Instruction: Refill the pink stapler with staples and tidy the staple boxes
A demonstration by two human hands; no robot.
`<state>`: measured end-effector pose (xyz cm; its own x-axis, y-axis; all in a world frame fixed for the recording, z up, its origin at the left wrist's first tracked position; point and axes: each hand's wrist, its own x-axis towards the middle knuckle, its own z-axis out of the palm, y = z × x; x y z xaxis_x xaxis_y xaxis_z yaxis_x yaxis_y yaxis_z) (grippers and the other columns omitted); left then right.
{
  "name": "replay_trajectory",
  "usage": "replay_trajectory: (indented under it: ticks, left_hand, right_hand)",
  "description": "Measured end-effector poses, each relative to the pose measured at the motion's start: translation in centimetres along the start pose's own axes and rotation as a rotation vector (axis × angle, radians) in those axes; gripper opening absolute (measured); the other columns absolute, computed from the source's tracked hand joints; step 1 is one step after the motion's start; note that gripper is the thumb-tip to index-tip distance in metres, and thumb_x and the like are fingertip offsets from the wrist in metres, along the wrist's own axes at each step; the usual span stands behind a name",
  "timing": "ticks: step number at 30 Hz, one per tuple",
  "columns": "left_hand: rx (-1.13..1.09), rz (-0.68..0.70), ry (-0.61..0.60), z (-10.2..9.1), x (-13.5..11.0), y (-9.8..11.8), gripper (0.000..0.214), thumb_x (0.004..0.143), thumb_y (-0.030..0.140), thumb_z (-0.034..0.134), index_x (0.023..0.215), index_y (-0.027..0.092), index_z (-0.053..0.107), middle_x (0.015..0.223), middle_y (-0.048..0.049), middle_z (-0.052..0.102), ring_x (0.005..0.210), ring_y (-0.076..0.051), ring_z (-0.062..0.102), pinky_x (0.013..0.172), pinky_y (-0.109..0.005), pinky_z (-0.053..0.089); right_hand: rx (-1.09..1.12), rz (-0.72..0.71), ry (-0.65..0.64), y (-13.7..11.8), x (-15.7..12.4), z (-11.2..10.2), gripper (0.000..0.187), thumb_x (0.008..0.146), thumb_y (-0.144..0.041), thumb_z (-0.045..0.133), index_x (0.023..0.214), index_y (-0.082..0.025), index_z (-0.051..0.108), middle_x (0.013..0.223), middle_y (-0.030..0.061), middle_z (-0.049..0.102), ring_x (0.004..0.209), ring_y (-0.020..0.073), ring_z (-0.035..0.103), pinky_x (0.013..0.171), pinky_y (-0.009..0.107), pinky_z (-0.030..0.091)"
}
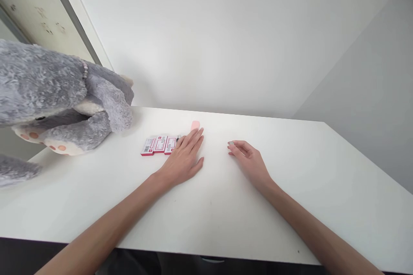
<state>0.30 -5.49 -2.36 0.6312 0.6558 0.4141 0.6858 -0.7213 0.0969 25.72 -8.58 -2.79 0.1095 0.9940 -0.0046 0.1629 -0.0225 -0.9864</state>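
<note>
My left hand (183, 159) lies palm down on the white table, its fingers stretched out and thumb apart. A flat pale pink piece (195, 124) shows past its fingertips, its near end covered by them. Touching or just beside the hand's left edge is a row of small white-and-red boxes (160, 143) with printed labels and a barcode. Something dark (178, 138) peeks out by the knuckles, mostly hidden. To the right, my right hand (251, 164) pinches a small pale grey piece (231, 143) between thumb and fingers; its exact kind cannot be made out.
A large grey plush toy (93, 107) with cream and orange foot pads sits at the table's left end. Behind the white table (290, 167) rises a plain white wall (226, 43). The table's front edge runs below my forearms.
</note>
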Motion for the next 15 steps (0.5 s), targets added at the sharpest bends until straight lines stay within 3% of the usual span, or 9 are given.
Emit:
replay_trajectory:
  ticks: [6, 10, 12, 15]
  left_hand:
    - [0.074, -0.096, 0.055, 0.4, 0.0, -0.1, 0.064, 0.102, 0.03, 0.048, 0.161, 0.013, 0.032, 0.171, -0.0188, 0.029, 0.161, -0.038, 0.02, 0.126, -0.06, 0.022]
    - [0.06, -0.131, 0.122, -0.1, 0.3, -0.3, 0.062, 0.102, 0.036, 0.05, 0.16, 0.018, 0.032, 0.172, -0.0167, 0.029, 0.16, -0.038, 0.019, 0.125, -0.062, 0.023]
    - [0.055, -0.193, 0.206, -0.6, 0.4, -0.9, 0.056, 0.104, 0.035, 0.047, 0.156, 0.019, 0.037, 0.168, -0.0167, 0.035, 0.156, -0.038, 0.025, 0.123, -0.06, 0.026]
    - [0.089, -0.341, 0.356, -1.3, 0.4, -2.7, 0.043, 0.105, 0.03, 0.04, 0.142, 0.012, 0.05, 0.149, -0.022, 0.053, 0.142, -0.037, 0.04, 0.119, -0.058, 0.03]
  right_hand:
    - [-0.007, 0.023, 0.006, 0.0, 0.1, 0.0, 0.044, 0.087, -0.066, 0.071, 0.109, -0.028, 0.074, 0.127, 0.0064, 0.073, 0.103, 0.0273, 0.074, 0.097, 0.047, 0.054]
    - [-0.014, 0.028, 0.005, 0.1, 0.2, -0.1, 0.043, 0.088, -0.066, 0.07, 0.109, -0.029, 0.073, 0.127, 0.0056, 0.074, 0.101, 0.0267, 0.074, 0.096, 0.046, 0.054]
    - [-0.017, 0.03, 0.008, 0.1, 0.2, -0.1, 0.043, 0.088, -0.066, 0.07, 0.109, -0.029, 0.073, 0.126, 0.0055, 0.074, 0.1, 0.026, 0.073, 0.094, 0.045, 0.055]
    - [-0.016, 0.037, 0.006, 0.1, 0.2, -0.2, 0.043, 0.088, -0.066, 0.07, 0.11, -0.029, 0.073, 0.125, 0.005, 0.074, 0.099, 0.0249, 0.072, 0.093, 0.043, 0.055]
